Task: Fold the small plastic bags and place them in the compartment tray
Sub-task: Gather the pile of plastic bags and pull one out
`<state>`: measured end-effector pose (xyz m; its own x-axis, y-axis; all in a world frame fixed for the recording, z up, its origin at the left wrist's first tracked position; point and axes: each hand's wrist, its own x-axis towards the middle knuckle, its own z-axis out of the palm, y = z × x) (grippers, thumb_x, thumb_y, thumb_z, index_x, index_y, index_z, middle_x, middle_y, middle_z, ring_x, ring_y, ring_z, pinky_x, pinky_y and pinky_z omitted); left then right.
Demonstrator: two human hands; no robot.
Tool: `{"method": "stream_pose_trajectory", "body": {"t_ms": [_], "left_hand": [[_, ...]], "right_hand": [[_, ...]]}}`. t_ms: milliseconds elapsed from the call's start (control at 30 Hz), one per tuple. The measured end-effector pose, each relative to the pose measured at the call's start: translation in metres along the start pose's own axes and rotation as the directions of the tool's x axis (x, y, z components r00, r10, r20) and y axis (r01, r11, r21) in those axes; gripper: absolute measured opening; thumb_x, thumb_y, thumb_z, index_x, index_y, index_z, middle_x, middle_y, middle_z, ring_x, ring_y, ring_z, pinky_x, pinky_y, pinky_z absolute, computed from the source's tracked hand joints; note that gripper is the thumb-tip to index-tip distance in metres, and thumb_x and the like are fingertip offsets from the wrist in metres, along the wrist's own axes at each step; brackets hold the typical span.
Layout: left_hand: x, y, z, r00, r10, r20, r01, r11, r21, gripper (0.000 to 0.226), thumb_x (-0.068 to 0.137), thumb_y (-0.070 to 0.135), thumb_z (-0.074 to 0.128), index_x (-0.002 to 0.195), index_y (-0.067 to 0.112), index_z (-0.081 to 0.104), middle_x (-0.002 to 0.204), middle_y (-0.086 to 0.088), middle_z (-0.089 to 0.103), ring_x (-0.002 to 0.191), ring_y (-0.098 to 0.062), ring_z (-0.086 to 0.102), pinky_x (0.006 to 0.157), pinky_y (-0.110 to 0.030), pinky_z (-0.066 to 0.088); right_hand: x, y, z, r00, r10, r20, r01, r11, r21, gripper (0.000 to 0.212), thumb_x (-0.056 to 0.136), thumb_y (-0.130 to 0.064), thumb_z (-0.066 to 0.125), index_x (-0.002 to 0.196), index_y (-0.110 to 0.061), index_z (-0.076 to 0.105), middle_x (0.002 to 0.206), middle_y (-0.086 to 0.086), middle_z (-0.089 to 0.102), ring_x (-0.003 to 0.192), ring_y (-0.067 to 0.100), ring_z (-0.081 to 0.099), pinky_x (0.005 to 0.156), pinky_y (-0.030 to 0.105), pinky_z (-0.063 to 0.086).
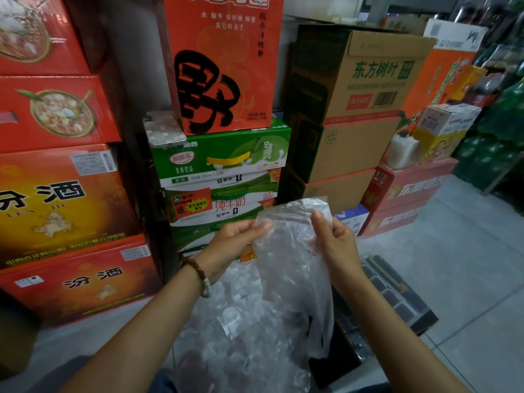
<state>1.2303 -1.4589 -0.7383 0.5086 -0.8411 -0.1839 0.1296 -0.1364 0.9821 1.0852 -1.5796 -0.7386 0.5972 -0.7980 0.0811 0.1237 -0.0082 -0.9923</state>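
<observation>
Plastic bag point(289, 259): hanging between left hand point(238, 236) and right hand point(336, 239), each grip pinching its top edge; likely needing pulling taut, edges aligning, before folding for compartment tray point(397, 296).

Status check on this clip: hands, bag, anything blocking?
Left hand and right hand both pinch one plastic bag, held up, unfolded. Compartment tray lower right, partly behind bag. Nothing blocking.

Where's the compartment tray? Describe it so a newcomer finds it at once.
Start at the grey tiled floor in front of the stacked drink cartons. Right of the pile of clear bags, below the right hand holding a plastic bag, lies the compartment tray. It alone is split into small dark square cells.
</observation>
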Motion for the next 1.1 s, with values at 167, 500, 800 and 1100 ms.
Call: {"method": "stream_pose_trajectory", "body": {"t_ms": [167, 500, 800, 1100], "left_hand": [[0.002, 0.008, -0.004, 0.993, 0.053, -0.104, -0.072, 0.980, -0.184, 0.011, 0.087, 0.018, 0.064, 0.096, 0.012, 0.061, 0.084, 0.002, 0.071, 0.073, -0.007, 0.067, 0.067, -0.017, 0.055], [0.006, 0.001, -0.016, 0.999, -0.032, 0.015, 0.033, 0.996, -0.079, 0.076, 0.074, 0.070, 0.054, 0.136, 0.026, 0.046, 0.128, -0.001, 0.055, 0.118, -0.017, 0.052, 0.102, -0.038, 0.043], [0.001, 0.002, -0.006, 0.913, 0.335, -0.232, -0.336, 0.941, 0.038, 0.008, 0.090, 0.019, 0.061, 0.086, 0.017, 0.067, 0.074, 0.008, 0.069, 0.071, 0.002, 0.064, 0.065, -0.012, 0.050], [0.001, -0.008, 0.000, 0.935, 0.354, 0.022, -0.346, 0.899, 0.268, 0.009, 0.086, 0.022, 0.066, 0.093, 0.019, 0.070, 0.074, 0.008, 0.069, 0.069, 0.000, 0.063, 0.061, -0.015, 0.049]], "right_hand": [[0.002, -0.002, 0.001, 0.998, -0.005, -0.066, 0.002, 0.999, -0.036, 0.043, 0.094, -0.038, 0.058, 0.090, 0.004, 0.067, 0.081, 0.029, 0.064, 0.067, 0.029, 0.057, 0.060, 0.036, 0.047], [0.003, 0.000, -0.007, 0.999, 0.021, -0.042, -0.020, 1.000, 0.014, 0.035, 0.098, -0.032, 0.053, 0.100, -0.001, 0.069, 0.091, 0.021, 0.073, 0.081, 0.030, 0.070, 0.069, 0.036, 0.058], [0.011, 0.005, -0.009, 0.981, -0.113, -0.156, 0.067, 0.959, -0.276, 0.040, 0.085, -0.042, 0.064, 0.118, -0.020, 0.058, 0.108, -0.005, 0.064, 0.104, 0.020, 0.062, 0.080, 0.018, 0.049], [0.002, -0.003, -0.003, 0.957, -0.091, 0.274, 0.170, 0.946, -0.278, 0.016, 0.091, -0.017, 0.063, 0.080, -0.008, 0.071, 0.075, -0.001, 0.070, 0.071, 0.001, 0.063, 0.070, 0.010, 0.047]]}}
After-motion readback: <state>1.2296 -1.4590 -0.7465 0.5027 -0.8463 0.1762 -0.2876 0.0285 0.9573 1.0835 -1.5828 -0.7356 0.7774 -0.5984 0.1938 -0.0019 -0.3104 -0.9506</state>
